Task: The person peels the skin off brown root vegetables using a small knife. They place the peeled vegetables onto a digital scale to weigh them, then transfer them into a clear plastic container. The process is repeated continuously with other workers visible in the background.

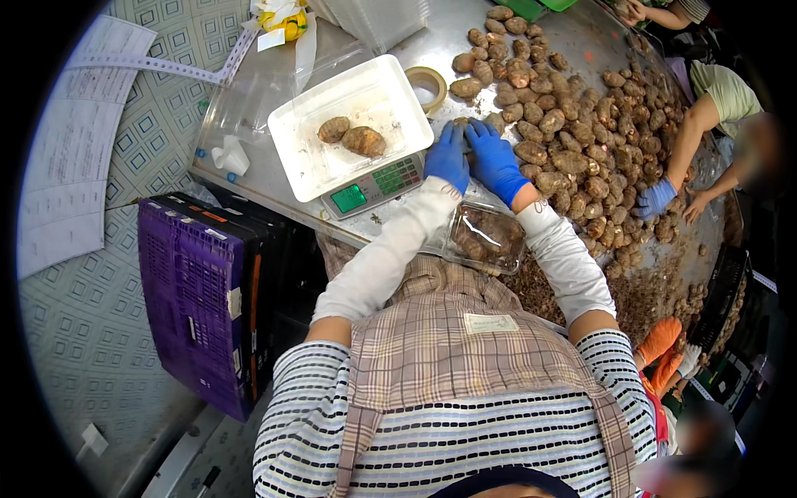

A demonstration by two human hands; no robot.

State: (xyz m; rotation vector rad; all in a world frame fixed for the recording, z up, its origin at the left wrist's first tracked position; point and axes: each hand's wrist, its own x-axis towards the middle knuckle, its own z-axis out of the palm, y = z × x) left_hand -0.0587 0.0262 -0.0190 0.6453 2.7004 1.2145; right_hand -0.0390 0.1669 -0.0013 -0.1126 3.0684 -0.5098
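Observation:
My left hand (449,159) and my right hand (493,157), both in blue gloves, are close together on the metal table between the scale and a heap of taro corms (570,159). A brown corm (461,121) partly shows at their fingertips; the fingers hide whether it is gripped. On the left, a digital scale (380,187) carries a white tray (286,146). Two taro corms (363,141) lie in a clear plastic container inside it. Below my wrists, a clear plastic box (489,236) packed with corms sits at the table edge.
A tape roll (442,93) lies behind the scale. Stacked clear containers (373,22) stand at the back. Purple and black crates (190,299) are low on the left. Across the heap, a co-worker's gloved hand (655,199) touches corms; another worker's orange sleeves (660,342) show at lower right.

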